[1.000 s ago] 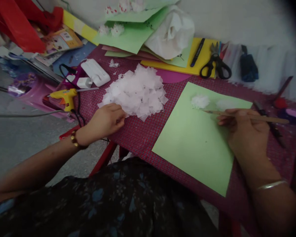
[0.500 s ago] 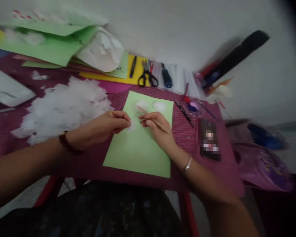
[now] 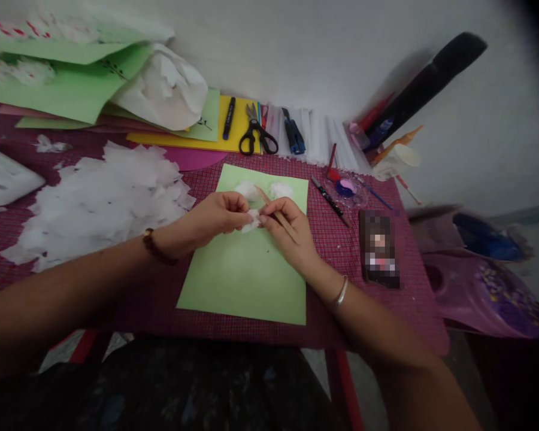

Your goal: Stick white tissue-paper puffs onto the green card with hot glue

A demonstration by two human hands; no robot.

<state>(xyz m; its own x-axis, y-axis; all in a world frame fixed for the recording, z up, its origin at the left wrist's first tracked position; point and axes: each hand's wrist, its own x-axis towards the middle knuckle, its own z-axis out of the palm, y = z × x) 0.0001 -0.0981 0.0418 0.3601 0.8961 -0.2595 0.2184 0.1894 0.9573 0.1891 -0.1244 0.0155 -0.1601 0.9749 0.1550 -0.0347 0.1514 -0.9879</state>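
Head view: left hand and right hand pinch tissue above the green paper, toward its 12 o'clock; the right also grips 1 stick. Light fingertips should avoid tearing.

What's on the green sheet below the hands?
Two white tufts near the far edge of the green sheet, and a dark speck nearer the middle. The left hand, right hand, white piece and wooden stick hide part of it; whatever lies beneath them can't be seen.
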